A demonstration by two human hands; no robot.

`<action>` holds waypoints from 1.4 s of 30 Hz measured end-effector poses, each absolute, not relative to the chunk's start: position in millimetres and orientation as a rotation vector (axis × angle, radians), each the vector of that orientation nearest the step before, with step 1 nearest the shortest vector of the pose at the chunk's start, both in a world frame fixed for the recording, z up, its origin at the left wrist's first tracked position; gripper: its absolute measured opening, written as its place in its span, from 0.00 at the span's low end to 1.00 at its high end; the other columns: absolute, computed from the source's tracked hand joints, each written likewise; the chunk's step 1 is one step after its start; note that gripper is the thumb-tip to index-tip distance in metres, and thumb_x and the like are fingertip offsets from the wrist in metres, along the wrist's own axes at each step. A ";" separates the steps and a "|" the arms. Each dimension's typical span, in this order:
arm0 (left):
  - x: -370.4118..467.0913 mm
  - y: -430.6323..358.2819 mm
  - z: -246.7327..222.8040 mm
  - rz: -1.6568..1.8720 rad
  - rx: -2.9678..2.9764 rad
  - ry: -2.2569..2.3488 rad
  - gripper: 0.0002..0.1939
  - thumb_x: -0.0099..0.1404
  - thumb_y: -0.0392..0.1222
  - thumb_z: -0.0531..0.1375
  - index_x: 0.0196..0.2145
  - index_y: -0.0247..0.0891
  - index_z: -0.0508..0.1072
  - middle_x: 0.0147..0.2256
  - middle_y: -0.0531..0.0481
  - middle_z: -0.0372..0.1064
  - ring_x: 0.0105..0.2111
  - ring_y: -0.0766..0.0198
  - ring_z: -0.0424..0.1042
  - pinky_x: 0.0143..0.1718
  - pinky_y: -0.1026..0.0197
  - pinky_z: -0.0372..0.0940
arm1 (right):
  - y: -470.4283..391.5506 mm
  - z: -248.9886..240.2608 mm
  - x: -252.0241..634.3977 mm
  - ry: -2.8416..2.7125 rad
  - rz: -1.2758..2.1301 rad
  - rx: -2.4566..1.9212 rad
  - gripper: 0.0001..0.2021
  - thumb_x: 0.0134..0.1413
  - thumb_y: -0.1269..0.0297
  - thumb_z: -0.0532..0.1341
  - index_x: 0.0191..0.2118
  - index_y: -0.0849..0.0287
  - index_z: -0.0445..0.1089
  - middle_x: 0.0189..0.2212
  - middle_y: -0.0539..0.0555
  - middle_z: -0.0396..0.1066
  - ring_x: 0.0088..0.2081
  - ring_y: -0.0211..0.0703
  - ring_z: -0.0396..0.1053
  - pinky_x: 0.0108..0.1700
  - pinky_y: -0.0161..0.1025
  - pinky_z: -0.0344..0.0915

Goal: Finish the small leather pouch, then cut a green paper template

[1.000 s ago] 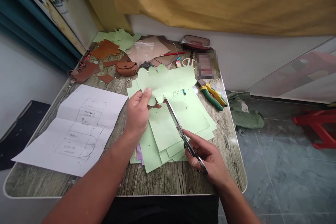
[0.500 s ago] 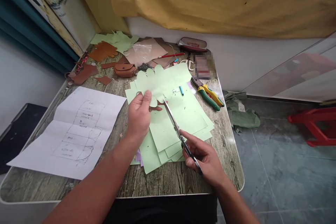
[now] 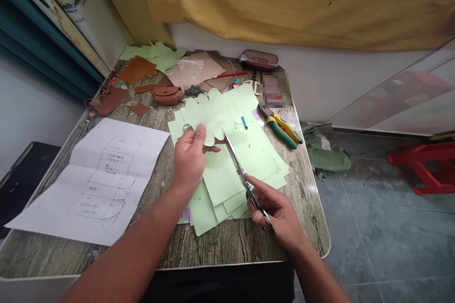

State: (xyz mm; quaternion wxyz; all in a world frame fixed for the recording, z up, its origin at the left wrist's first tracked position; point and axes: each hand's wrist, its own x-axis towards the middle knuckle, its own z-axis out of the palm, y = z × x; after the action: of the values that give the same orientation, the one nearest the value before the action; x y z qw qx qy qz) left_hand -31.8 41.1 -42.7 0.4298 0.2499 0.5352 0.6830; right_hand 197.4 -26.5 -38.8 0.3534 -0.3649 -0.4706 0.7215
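Between the thumb and fingers of my left hand (image 3: 190, 156) is a pale green paper cutout (image 3: 220, 111) with a scalloped, wavy outline, raised above the table. My right hand (image 3: 275, 213) grips a pair of scissors (image 3: 237, 165) by the handles. The blades point up and away from me, and their tips meet the lower edge of the cutout near my left fingers. Below lies a loose stack of green paper sheets (image 3: 241, 180). A small blue stick (image 3: 244, 122) rests on the sheets beside the cutout.
A white sheet with a drawn pattern (image 3: 92, 184) lies on the left of the wood-grain table (image 3: 213, 251). Pliers (image 3: 280, 128) lie to the right. Brown leather scraps (image 3: 137, 70), a small leather pouch (image 3: 167, 95) and a red pencil (image 3: 230, 75) are farther back. A red stool (image 3: 423, 168) stands on the floor.
The view has shifted slightly. The scissor tips have moved very slightly along the cutout's lower edge. Both hands keep the same grips.
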 end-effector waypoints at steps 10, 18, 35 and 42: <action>-31.2 40.6 -42.1 1.715 0.592 1.325 0.23 0.66 0.63 0.71 0.33 0.39 0.76 0.36 0.49 0.69 0.31 0.64 0.75 0.28 0.62 0.77 | -24.8 -38.3 197.7 -1.202 1.863 -0.961 0.33 0.58 0.54 0.78 0.68 0.49 0.76 0.28 0.46 0.63 0.26 0.37 0.56 0.29 0.36 0.57; -29.7 39.3 -40.8 1.678 0.615 1.334 0.22 0.67 0.62 0.70 0.35 0.40 0.76 0.34 0.51 0.69 0.31 0.63 0.76 0.27 0.63 0.76 | -25.9 -40.0 199.0 -1.203 1.865 -0.964 0.33 0.58 0.53 0.78 0.68 0.47 0.76 0.28 0.46 0.63 0.26 0.36 0.56 0.29 0.36 0.56; -24.4 36.6 -42.2 1.657 0.621 1.290 0.20 0.66 0.61 0.71 0.35 0.40 0.78 0.30 0.51 0.68 0.32 0.61 0.77 0.26 0.63 0.77 | -26.5 -40.5 199.3 -1.248 1.810 -1.068 0.38 0.56 0.49 0.78 0.69 0.55 0.74 0.27 0.47 0.62 0.25 0.37 0.56 0.27 0.36 0.56; -24.8 37.3 -42.6 1.655 0.605 1.299 0.21 0.66 0.61 0.71 0.34 0.40 0.77 0.31 0.51 0.68 0.32 0.61 0.77 0.25 0.62 0.77 | -25.3 -39.7 198.4 -1.261 1.817 -1.060 0.38 0.57 0.47 0.77 0.70 0.56 0.74 0.27 0.47 0.62 0.25 0.37 0.55 0.27 0.37 0.57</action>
State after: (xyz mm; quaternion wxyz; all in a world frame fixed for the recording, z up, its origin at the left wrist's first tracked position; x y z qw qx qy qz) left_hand -24.8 37.3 -42.6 0.4586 0.2458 0.5272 0.6718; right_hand 198.4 -25.3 -39.7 0.3376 -0.4067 -0.4839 0.6974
